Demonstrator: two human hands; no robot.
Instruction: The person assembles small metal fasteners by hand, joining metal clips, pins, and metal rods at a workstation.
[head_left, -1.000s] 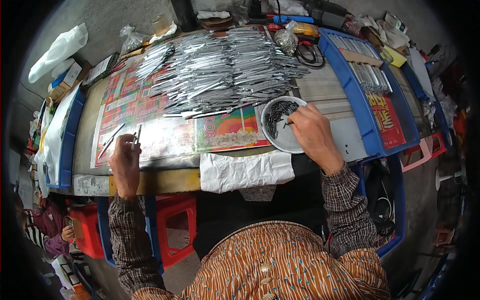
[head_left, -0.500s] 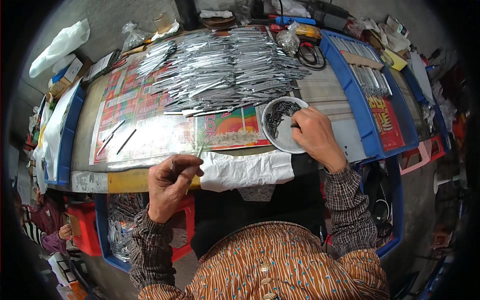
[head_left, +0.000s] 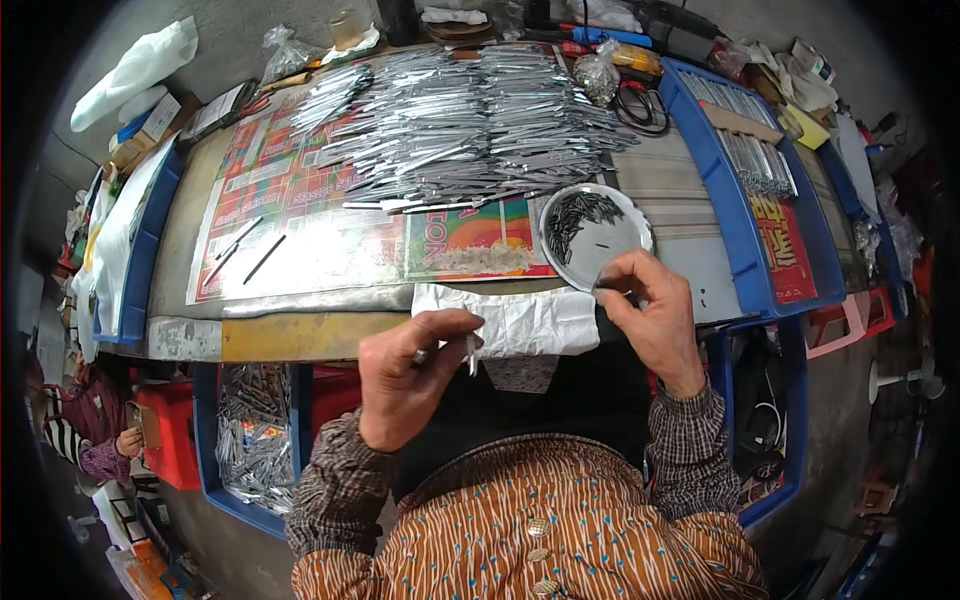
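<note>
My left hand [head_left: 415, 375] is closed around a thin silvery metal strip [head_left: 473, 362], whose end shows past the fingertips over my lap. My right hand [head_left: 655, 315] pinches thumb and fingers together at the near rim of a round white dish [head_left: 625, 235]. Whatever sits in that pinch is too small to make out. Small dark metal pins [head_left: 580, 222] are heaped on the dish's left side, and one lies apart. Beyond both hands spreads a wide pile of silvery metal strips [head_left: 430, 130]. A white cloth [head_left: 530, 322] drapes over the table's front edge between my hands.
Several loose dark strips [head_left: 263, 259] rest on the table's left part. A blue tray [head_left: 735, 240] with bundled rods stands at the right, another blue tray [head_left: 150, 255] at the left. Below the table is a blue bin [head_left: 207, 430] of metal parts. Another person's hand [head_left: 130, 441] shows far left.
My right hand has come out of the dish to its near rim, fingers pinched. My left hand, still holding the strip, has moved right, toward the cloth. The view has shifted slightly.
</note>
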